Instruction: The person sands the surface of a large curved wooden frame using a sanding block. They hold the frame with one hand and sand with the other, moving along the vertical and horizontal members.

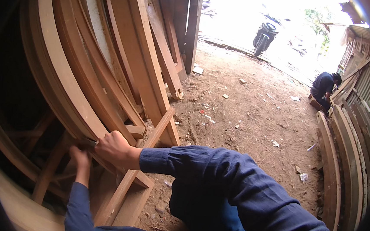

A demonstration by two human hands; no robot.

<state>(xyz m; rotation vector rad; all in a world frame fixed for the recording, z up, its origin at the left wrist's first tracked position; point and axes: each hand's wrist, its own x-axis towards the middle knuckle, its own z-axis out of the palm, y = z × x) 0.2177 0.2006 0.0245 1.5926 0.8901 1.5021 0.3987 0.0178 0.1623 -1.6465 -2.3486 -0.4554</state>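
Note:
My right hand (114,147) is closed in a fist around the end of a thin tool (89,142), whose exact kind I cannot make out. The tool lies against the lower end of a pale wooden board (73,84) that leans among other boards. Just below and to the left, my left hand (80,157) is bent beside the dark edge of the same boards; it is partly blurred, and its fingertips are hidden. Under my right forearm a wooden bar (122,188) slants across a wooden frame.
Leaning planks (146,63) stand beyond my hands. Earth ground (230,119) with wood scraps and litter stretches to a parked motorcycle (265,35). A person (323,87) sits bent over at the right, near more stacked boards (347,161).

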